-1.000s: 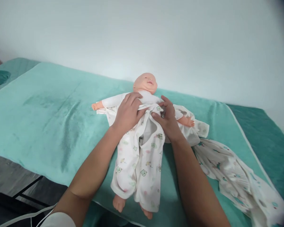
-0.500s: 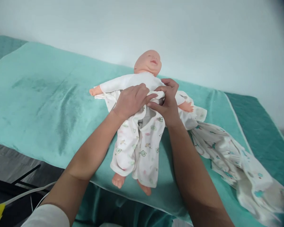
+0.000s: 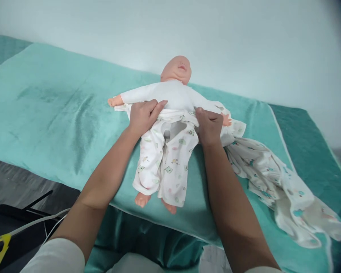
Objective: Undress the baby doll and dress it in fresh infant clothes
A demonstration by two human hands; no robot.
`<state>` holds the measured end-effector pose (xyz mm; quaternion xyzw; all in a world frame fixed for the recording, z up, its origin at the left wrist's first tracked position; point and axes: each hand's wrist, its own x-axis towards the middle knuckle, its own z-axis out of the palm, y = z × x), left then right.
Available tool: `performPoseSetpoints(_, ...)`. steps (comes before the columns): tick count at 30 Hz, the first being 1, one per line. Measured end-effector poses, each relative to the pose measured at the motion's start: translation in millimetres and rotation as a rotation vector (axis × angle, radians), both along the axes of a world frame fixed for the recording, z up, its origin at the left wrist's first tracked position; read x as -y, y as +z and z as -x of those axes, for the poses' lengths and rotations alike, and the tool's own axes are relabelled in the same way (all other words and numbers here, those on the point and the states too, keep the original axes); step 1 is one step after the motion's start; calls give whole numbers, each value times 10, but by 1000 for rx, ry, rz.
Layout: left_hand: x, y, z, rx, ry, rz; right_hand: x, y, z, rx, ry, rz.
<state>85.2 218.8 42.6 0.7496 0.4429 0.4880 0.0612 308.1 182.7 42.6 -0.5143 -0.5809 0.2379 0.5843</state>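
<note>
A baby doll (image 3: 176, 72) lies on its back on a teal blanket (image 3: 53, 113), head toward the wall, in a white long-sleeved top (image 3: 173, 96) and patterned white trousers (image 3: 161, 159). My left hand (image 3: 143, 117) grips the trousers' waistband at the doll's left-hand side, fingers curled over the fabric. My right hand (image 3: 208, 125) is closed on the waistband at the other side. The two hands are apart, one at each hip. The doll's bare feet (image 3: 142, 199) stick out near the bed's front edge.
A loose patterned white garment (image 3: 275, 182) trails across the blanket to the right of the doll. A white wall (image 3: 216, 41) runs behind the bed. The front edge of the bed drops to a dark floor with cables (image 3: 25, 227) at the lower left.
My hands have moved apart from the middle of the doll's chest to its two sides, drawing the waistband down to the waist. The white top now shows fully.
</note>
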Motion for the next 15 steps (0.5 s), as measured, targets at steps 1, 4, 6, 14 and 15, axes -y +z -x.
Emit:
performPoseSetpoints(1,30,-7,29,24,2,26,35,-5,-16,24,11,46)
performPoseSetpoints(4,138,-32,106,80,-6,101,150,-18,-38,88,60,138)
performPoseSetpoints(6,216,-53,152,103,-12,162,228,-23,-31,127,54,144)
performPoseSetpoints(14,480,-71,433,154,-189,422,444,-114,-196,189,154,299)
performPoseSetpoints(15,507,-65,482,151,-254,456,477,-119,-240,180,225,339)
